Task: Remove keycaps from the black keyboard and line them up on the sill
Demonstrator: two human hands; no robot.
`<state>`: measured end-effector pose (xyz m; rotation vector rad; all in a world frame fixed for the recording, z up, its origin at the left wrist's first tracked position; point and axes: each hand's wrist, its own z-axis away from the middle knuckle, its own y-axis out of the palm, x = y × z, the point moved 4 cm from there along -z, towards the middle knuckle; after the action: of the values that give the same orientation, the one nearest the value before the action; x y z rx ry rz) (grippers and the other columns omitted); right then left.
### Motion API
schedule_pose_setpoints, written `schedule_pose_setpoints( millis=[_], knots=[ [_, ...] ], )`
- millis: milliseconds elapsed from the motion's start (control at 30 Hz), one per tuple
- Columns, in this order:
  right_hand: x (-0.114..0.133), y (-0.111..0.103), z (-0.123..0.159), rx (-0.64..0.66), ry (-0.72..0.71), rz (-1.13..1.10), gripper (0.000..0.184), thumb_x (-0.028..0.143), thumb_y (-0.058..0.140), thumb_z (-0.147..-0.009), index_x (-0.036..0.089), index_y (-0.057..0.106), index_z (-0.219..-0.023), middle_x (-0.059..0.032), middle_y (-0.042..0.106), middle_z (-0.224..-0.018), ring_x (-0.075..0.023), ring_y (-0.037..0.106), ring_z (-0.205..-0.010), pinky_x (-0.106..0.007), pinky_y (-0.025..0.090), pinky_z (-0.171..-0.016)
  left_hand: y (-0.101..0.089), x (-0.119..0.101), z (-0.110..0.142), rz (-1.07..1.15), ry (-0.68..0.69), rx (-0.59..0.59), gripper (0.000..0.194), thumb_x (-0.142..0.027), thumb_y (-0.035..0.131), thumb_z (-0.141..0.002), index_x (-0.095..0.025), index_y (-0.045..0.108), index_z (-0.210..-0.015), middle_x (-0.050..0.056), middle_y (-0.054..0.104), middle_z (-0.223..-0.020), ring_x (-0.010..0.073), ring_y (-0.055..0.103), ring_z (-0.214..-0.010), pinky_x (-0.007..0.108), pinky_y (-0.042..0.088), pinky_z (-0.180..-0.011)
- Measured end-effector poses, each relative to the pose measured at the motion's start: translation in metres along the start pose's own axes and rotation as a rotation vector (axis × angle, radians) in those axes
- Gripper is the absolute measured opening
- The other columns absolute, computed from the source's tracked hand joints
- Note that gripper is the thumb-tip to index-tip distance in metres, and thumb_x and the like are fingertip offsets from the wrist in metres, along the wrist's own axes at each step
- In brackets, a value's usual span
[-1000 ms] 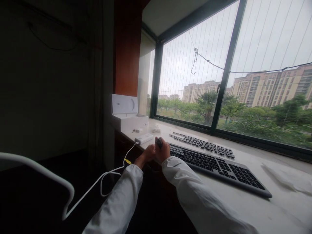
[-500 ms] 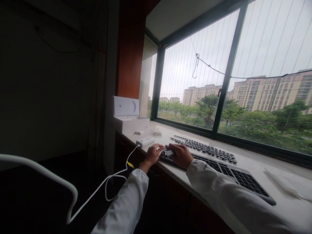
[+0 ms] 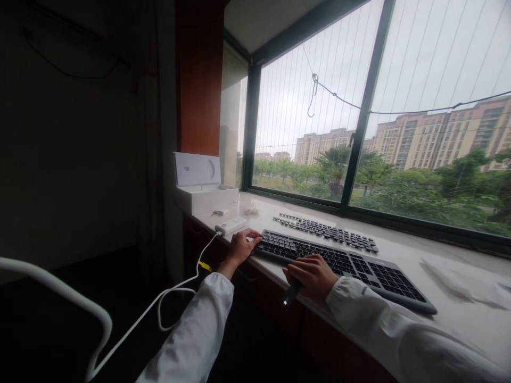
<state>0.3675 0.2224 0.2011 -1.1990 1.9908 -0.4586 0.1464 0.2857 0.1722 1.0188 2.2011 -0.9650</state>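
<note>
A long dark keyboard (image 3: 399, 283) lies along the front of the white sill, many of its key positions bare and black. My left hand (image 3: 240, 248) is closed at its far left end, thumb and fingers on the corner. Over the keyboard's front edge is my right hand (image 3: 313, 274), its fingers wrapped round a small dark handheld tool (image 3: 292, 293). The tool points down past the sill's edge and has a bright spot at its tip; its kind cannot be made out. Rows of loose keycaps (image 3: 327, 232) lie behind the keyboard.
An open white box (image 3: 211, 201) stands at the sill's far left. Before it lies a white power bank (image 3: 230, 226) with a white cable (image 3: 197, 275) hanging down. Crumpled clear plastic (image 3: 463, 279) lies at the right. The window (image 3: 303, 122) runs behind.
My right hand has moved away from my left, rightward and toward me, with the tool now tilted down off the edge. The left hand stays at the keyboard's left end. The view has shifted slightly.
</note>
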Motion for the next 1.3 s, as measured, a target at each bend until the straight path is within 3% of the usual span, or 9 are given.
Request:
schedule_pose_setpoints(
  millis=[167, 333, 567, 700, 867, 1000, 1300],
  knots=[
    [-0.001, -0.003, -0.004, -0.013, 0.039, -0.003, 0.023, 0.024, 0.048, -0.087, 0.018, 0.050, -0.064, 0.0033, 0.051, -0.054, -0.0070, 0.041, -0.049, -0.025, 0.022, -0.052, 0.001, 0.009, -0.012, 0.065, -0.085, 0.111, 0.031, -0.043, 0.060, -0.077, -0.019, 0.065, -0.096, 0.004, 0.069, -0.089, 0.0063, 0.050, -0.043, 0.020, 0.042, -0.045],
    [-0.007, -0.005, -0.002, -0.024, 0.141, -0.011, 0.025, 0.026, 0.046, -0.087, 0.019, 0.051, -0.063, 0.0034, 0.051, -0.053, -0.0070, 0.041, -0.048, -0.026, 0.021, -0.050, 0.007, 0.006, -0.045, -0.049, -0.071, 0.227, 0.028, -0.039, 0.061, -0.076, -0.019, 0.067, -0.095, 0.003, 0.069, -0.087, 0.0050, 0.046, -0.042, 0.019, 0.041, -0.046],
    [-0.013, -0.006, 0.000, -0.065, 0.234, -0.022, 0.026, 0.025, 0.045, -0.086, 0.019, 0.048, -0.061, 0.0039, 0.049, -0.051, -0.0072, 0.041, -0.047, -0.025, 0.020, -0.050, 0.056, -0.009, -0.109, -0.276, -0.072, 0.385, 0.028, -0.035, 0.067, -0.071, -0.020, 0.070, -0.095, 0.003, 0.069, -0.081, 0.0080, 0.053, -0.050, 0.019, 0.041, -0.050],
    [-0.012, -0.005, -0.001, -0.100, 0.191, -0.033, 0.022, 0.025, 0.047, -0.084, 0.019, 0.048, -0.063, 0.0045, 0.049, -0.051, -0.0075, 0.040, -0.047, -0.026, 0.019, -0.050, 0.083, 0.002, -0.146, -0.355, -0.241, 0.398, 0.032, -0.037, 0.074, -0.064, -0.017, 0.072, -0.088, 0.003, 0.067, -0.072, 0.0094, 0.053, -0.051, 0.021, 0.040, -0.052],
    [-0.017, -0.002, 0.001, -0.123, 0.235, -0.032, 0.018, 0.023, 0.049, -0.081, 0.020, 0.045, -0.063, 0.0054, 0.048, -0.051, -0.0080, 0.040, -0.046, -0.026, 0.019, -0.049, 0.103, 0.020, -0.171, -0.258, -0.451, 0.410, 0.043, -0.038, 0.077, -0.060, -0.013, 0.071, -0.094, 0.000, 0.054, -0.051, 0.0090, 0.044, -0.048, 0.021, 0.033, -0.047],
    [-0.016, -0.001, 0.002, -0.139, 0.202, -0.041, 0.014, 0.027, 0.051, -0.077, 0.021, 0.045, -0.066, 0.0057, 0.048, -0.051, -0.0089, 0.042, -0.047, -0.026, 0.017, -0.048, 0.120, 0.029, -0.183, -0.247, -0.493, 0.457, 0.043, -0.036, 0.076, -0.063, -0.012, 0.070, -0.097, -0.004, 0.046, -0.043, 0.0073, 0.035, -0.044, 0.021, 0.029, -0.045],
    [-0.019, 0.001, 0.003, -0.158, 0.247, -0.031, 0.016, 0.030, 0.052, -0.075, 0.021, 0.042, -0.066, 0.0070, 0.047, -0.050, -0.0090, 0.042, -0.045, -0.026, 0.015, -0.047, 0.147, 0.060, -0.201, -0.344, -0.559, 0.484, 0.038, -0.035, 0.073, -0.066, -0.011, 0.069, -0.095, -0.004, 0.042, -0.042, 0.0095, 0.036, -0.042, 0.022, 0.026, -0.044]
  ],
)
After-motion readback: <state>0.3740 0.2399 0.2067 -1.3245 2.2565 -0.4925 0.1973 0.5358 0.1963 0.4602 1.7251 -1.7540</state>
